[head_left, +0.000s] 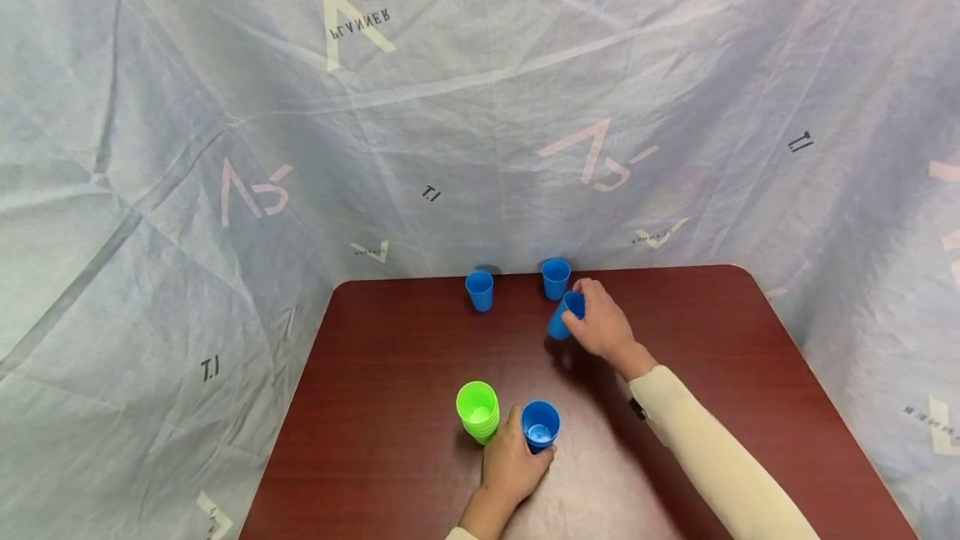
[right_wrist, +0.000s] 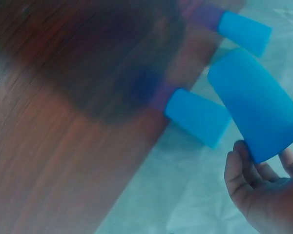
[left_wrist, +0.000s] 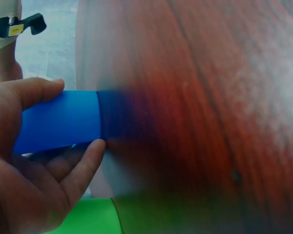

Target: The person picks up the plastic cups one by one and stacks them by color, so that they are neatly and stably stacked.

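Note:
My left hand (head_left: 512,461) grips a blue cup (head_left: 540,423) near the front of the table; more than one rim shows, so it looks like a small stack. Just left of that hand stands a stack of green cups (head_left: 477,412), its lower side partly behind the fingers. Farther back, my right hand (head_left: 602,323) holds another blue cup (head_left: 562,319) by its rim, tilted and raised off the tabletop in the right wrist view. Two more blue cups stand upright at the back edge, one (head_left: 556,279) close behind the right hand and one (head_left: 480,291) to its left.
The dark red wooden table (head_left: 375,407) has rounded back corners. A grey printed cloth (head_left: 480,148) hangs right behind its back edge and along both sides. A dark wrist device (head_left: 637,408) sits at the right sleeve.

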`<action>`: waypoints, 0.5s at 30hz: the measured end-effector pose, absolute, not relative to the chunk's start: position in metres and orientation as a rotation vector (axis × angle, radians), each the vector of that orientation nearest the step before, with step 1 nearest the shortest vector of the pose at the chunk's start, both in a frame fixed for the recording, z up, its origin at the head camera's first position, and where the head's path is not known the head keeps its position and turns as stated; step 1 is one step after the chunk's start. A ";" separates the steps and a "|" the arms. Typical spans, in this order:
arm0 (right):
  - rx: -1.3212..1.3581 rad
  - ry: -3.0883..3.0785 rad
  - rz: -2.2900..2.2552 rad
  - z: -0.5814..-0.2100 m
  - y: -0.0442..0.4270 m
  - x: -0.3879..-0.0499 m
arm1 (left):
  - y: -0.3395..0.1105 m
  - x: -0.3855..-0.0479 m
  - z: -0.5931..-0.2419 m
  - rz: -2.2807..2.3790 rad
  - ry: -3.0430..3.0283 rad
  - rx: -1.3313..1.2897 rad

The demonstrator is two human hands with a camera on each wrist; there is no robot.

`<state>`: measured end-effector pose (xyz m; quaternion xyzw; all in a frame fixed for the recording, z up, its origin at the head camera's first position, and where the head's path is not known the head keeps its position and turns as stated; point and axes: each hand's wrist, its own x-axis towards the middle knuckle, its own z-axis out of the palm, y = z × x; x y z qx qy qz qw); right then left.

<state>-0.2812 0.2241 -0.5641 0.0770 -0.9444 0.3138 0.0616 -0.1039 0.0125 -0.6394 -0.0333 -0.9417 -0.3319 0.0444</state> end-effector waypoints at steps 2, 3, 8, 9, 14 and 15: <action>0.265 -2.849 0.997 -0.561 0.220 -0.274 | 0.013 -0.103 -0.639 -1.014 -2.882 -0.099; 0.284 -2.842 1.015 -0.559 0.218 -0.270 | 0.013 -0.103 -0.639 -1.016 -2.881 -0.098; 0.405 -2.770 1.038 -0.549 0.207 -0.254 | 0.014 -0.104 -0.640 -1.033 -2.854 -0.111; 0.425 -2.757 1.041 -0.546 0.205 -0.251 | 0.015 -0.105 -0.640 -1.039 -2.846 -0.117; 0.527 -2.715 1.060 -0.536 0.197 -0.240 | 0.015 -0.108 -0.641 -1.034 -2.835 -0.138; 0.546 -2.709 1.063 -0.534 0.195 -0.238 | 0.015 -0.108 -0.641 -1.035 -2.837 -0.142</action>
